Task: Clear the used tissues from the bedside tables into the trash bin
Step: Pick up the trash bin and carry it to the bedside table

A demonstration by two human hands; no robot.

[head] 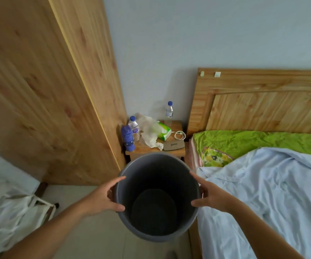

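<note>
A dark grey trash bin (158, 165) with nothing visible inside hangs between my hands, just in front of the small wooden bedside table (177, 151). My left hand (106, 197) grips the bin's left rim, thumb over the edge. My right hand (209, 195) grips the right rim the same way. Crumpled white tissues (150, 134) lie heaped on the table's middle, partly over a green tissue pack (164, 130).
On the table also stand a purple bottle (127, 138), two clear water bottles (134, 128) (169, 113), a coiled white cable (180, 135) and a grey flat device (173, 146). A wooden wardrobe (44, 90) is left, the bed (272, 184) right, a white bag (14, 212) on the floor.
</note>
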